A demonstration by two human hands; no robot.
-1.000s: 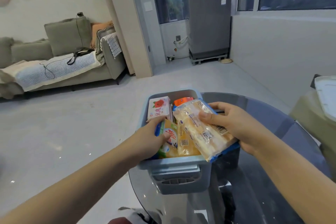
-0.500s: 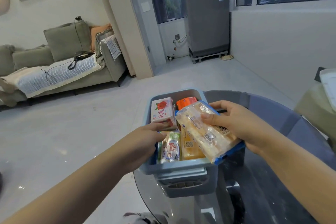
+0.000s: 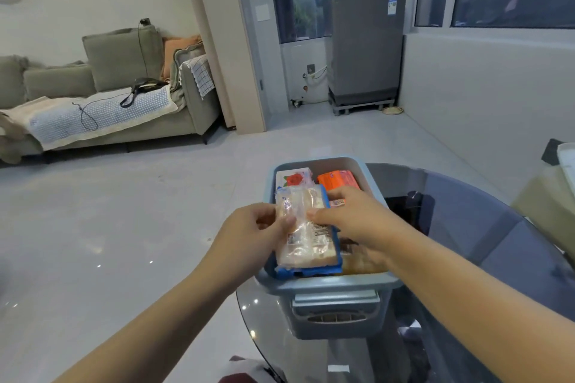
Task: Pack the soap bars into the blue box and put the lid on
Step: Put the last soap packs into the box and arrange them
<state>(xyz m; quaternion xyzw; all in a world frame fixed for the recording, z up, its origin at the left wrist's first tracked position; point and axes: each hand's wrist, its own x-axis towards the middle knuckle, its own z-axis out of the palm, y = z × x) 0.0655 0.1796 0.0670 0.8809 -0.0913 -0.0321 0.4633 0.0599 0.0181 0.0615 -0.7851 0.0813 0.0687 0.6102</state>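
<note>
The blue box [image 3: 326,284] stands on a dark glass table [image 3: 485,242], near its left edge. A long clear-wrapped pack of pale yellow soap bars [image 3: 306,246] with blue trim lies over the box's left half. My left hand [image 3: 249,238] pinches the pack's left edge. My right hand [image 3: 357,221] holds its right edge, fingers over the wrapper. A white soap box with a red rose [image 3: 292,177] and an orange soap bar [image 3: 337,179] sit at the far end inside. Other packs below are mostly hidden. No lid is in view.
A pale tiled floor [image 3: 124,227] spreads left of the table. A grey sofa [image 3: 102,96] stands far left, and a covered grey appliance [image 3: 367,47] by the window. A beige piece with a white tray [image 3: 566,165] sits at the right edge.
The long soap pack has swung from the box's right rim to lie lengthwise over its left half. My left hand came up from the packs inside and took its left edge.
</note>
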